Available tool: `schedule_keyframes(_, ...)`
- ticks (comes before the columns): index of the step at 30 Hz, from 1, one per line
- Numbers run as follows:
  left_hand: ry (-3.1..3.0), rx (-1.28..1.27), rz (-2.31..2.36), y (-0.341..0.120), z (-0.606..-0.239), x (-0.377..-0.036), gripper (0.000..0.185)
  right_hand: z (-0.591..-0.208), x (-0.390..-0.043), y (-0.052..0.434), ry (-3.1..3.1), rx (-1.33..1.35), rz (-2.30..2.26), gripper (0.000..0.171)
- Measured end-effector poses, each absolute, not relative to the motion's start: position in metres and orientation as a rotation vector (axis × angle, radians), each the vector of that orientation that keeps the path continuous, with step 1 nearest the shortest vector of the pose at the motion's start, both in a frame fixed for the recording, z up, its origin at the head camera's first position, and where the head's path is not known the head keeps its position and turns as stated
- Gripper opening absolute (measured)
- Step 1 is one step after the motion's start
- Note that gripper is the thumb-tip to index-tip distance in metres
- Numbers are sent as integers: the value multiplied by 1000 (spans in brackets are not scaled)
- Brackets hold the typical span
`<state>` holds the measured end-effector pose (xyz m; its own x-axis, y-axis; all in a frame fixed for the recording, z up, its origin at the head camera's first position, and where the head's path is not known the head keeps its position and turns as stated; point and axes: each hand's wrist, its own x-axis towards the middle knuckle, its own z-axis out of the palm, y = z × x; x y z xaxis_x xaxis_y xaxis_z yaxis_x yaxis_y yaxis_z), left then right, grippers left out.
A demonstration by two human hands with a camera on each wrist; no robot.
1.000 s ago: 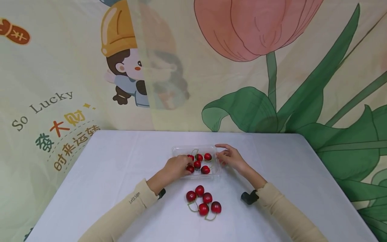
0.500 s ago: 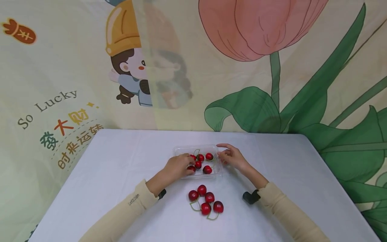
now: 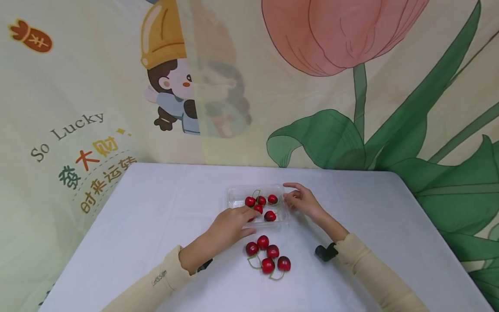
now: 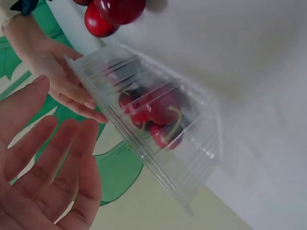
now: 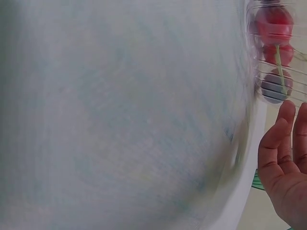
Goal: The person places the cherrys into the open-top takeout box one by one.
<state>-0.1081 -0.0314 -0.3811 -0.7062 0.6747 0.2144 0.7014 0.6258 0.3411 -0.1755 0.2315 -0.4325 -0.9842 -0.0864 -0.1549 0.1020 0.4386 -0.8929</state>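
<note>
A clear plastic box (image 3: pixel 236 194) stands on the table with several red cherries (image 3: pixel 270 216) in it, some with green stems. My left hand (image 3: pixel 228 227) hovers over the box's near left side, its fingers extended. In the left wrist view that left hand (image 4: pixel 53 175) has its fingers spread with nothing between them. At the box's right end, my right hand (image 3: pixel 306 203) rests its fingertips by the rim, index finger stretched along the far corner. The right wrist view shows the right hand (image 5: pixel 288 167) loosely bent just beside the box (image 5: pixel 298 86).
Several loose cherries (image 3: pixel 268 265) with stems lie in a cluster on the white tablecloth (image 3: pixel 319 286), in front of the box. A printed curtain (image 3: pixel 312 121) hangs behind the table's far edge. A black wrist camera (image 3: pixel 325 252) sits on the right wrist.
My left hand has drawn back toward me from the cherries in the box and its fingers have straightened. The right hand stays at the box's end. The head view has shifted slightly.
</note>
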Motion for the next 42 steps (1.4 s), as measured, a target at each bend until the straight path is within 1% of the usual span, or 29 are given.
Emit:
schedule_keyframes(3,-2813,-1194,-623,-33,-383,-100,36,-432,-175,233,2508,33,-1572,47)
schedule_keyframes(9,-2854,-1225,-559,-35,-394,-86,26,-431,-174,233,2505,28,-1585,47)
schedule_keyframes(14,-2843,-1262,-526,-36,-408,-81,25,-432,-173,231,2509,9,-1596,46)
schedule_keyframes(21,-2856,-1256,-546,-37,-420,-83,30,-434,-173,230,2497,20,-1609,46)
schedule_keyframes(27,-2847,-1266,-581,-36,-423,-84,25,-433,-173,233,2498,-14,-1618,42)
schedule_keyframes(42,-2839,-1265,-724,-41,-423,-84,20,-433,-172,232,2507,7,-1603,41)
